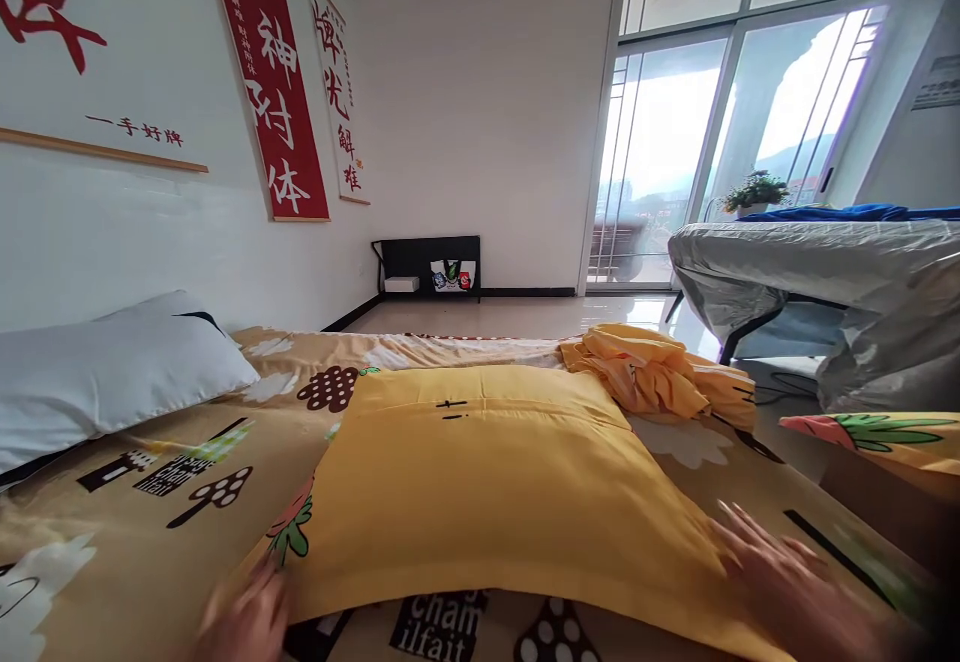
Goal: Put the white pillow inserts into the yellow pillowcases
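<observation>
A yellow pillowcase (480, 502) with a slight bulge lies across the bed in front of me. Its face is plain with a small dark mark, and pink and green printed pictures show along the left edge. My left hand (247, 614), a little blurred, has its fingers closed on the near left corner. Against the right edge rests my right hand (787, 582), its fingers stretched out and apart. Beneath the pillowcase is the brown patterned bed sheet (172, 532).
A white pillow (135, 372) lies at the left by the wall. Crumpled yellow cloth (645, 372) sits beyond the pillowcase. At right are a plastic-covered table (810, 252) and another yellow printed cloth (900, 437). A black low stand (420, 252) is against the far wall.
</observation>
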`<act>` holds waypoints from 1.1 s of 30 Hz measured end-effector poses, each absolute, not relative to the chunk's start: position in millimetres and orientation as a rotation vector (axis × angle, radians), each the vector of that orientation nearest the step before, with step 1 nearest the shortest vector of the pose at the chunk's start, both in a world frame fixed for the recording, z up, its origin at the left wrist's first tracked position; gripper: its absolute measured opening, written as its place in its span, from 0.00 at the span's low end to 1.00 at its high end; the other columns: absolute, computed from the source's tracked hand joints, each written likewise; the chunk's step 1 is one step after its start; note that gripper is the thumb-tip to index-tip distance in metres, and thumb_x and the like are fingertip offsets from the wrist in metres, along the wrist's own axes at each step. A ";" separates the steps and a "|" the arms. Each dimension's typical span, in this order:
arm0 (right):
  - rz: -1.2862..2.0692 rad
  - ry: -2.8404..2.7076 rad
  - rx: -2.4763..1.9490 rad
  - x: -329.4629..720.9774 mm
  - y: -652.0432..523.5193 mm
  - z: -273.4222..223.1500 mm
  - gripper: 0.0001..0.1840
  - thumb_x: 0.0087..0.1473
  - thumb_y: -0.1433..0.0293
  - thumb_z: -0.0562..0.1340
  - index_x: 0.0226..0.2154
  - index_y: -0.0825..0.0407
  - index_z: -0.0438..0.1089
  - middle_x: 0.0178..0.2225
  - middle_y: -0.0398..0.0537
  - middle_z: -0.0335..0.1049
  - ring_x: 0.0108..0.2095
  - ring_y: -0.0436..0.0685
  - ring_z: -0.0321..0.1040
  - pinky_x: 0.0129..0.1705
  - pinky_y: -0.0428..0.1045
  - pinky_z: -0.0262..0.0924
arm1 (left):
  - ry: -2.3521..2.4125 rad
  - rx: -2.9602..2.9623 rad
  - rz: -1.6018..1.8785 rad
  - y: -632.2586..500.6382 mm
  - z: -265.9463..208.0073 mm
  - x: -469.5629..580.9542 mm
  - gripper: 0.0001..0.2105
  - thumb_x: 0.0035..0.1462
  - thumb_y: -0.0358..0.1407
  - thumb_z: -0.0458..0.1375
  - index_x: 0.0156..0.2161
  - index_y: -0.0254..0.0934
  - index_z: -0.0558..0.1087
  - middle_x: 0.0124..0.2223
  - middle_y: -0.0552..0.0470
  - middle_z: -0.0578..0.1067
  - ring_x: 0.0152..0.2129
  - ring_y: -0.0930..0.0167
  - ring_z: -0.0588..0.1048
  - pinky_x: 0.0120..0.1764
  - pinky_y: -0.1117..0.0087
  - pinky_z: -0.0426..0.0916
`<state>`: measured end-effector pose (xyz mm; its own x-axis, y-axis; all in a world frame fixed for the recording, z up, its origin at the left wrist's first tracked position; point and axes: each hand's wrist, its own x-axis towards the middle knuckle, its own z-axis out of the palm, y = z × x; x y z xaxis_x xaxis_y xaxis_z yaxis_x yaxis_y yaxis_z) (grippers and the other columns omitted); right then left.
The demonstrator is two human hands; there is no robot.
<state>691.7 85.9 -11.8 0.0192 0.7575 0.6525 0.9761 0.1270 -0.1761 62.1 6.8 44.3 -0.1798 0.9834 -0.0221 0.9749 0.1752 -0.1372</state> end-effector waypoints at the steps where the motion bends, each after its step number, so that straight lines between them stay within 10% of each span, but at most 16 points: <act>1: -0.466 -1.845 -1.690 664.6 97.1 15.2 0.30 0.55 0.57 0.45 0.52 0.46 0.71 0.53 0.55 0.69 0.56 0.69 0.63 0.53 0.65 0.57 | -2.191 -2.060 0.044 16.6 62.4 86.1 0.24 0.59 0.31 0.41 0.56 0.42 0.71 0.61 0.50 0.67 0.60 0.62 0.63 0.62 0.49 0.51; 6: -0.392 -2.093 -1.440 486.1 148.8 117.4 0.27 0.61 0.65 0.47 0.60 0.51 0.61 0.63 0.51 0.56 0.63 0.60 0.52 0.60 0.58 0.50 | -1.549 -2.379 -0.627 100.4 141.6 238.3 0.26 0.61 0.29 0.42 0.64 0.40 0.59 0.67 0.53 0.55 0.64 0.70 0.54 0.63 0.59 0.54; 11: -0.271 -2.115 -1.524 416.7 178.4 90.9 0.26 0.64 0.65 0.47 0.62 0.52 0.57 0.64 0.53 0.51 0.64 0.60 0.48 0.61 0.61 0.47 | -1.686 -2.314 -0.688 170.5 108.5 294.0 0.24 0.63 0.33 0.44 0.63 0.35 0.60 0.66 0.46 0.58 0.63 0.65 0.57 0.63 0.53 0.54; 20: -0.241 -2.016 -1.717 496.8 201.6 53.8 0.32 0.64 0.53 0.46 0.66 0.47 0.48 0.68 0.49 0.42 0.67 0.59 0.40 0.65 0.62 0.36 | -1.591 -2.299 -0.680 179.3 63.0 282.6 0.25 0.64 0.38 0.45 0.66 0.39 0.55 0.67 0.50 0.54 0.64 0.64 0.55 0.64 0.55 0.52; 33: 0.115 -1.817 -2.117 639.0 149.1 -6.4 0.35 0.64 0.52 0.35 0.68 0.50 0.38 0.67 0.51 0.45 0.66 0.57 0.45 0.63 0.62 0.47 | -1.599 -2.323 -0.687 181.2 67.9 285.8 0.25 0.65 0.37 0.44 0.66 0.39 0.54 0.68 0.51 0.53 0.65 0.65 0.53 0.64 0.55 0.49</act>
<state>639.0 149.1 -6.4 0.1754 0.9710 0.1628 0.9428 -0.1180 -0.3117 285.8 181.2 67.9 0.2917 0.8132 0.5037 0.9252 -0.3736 0.0673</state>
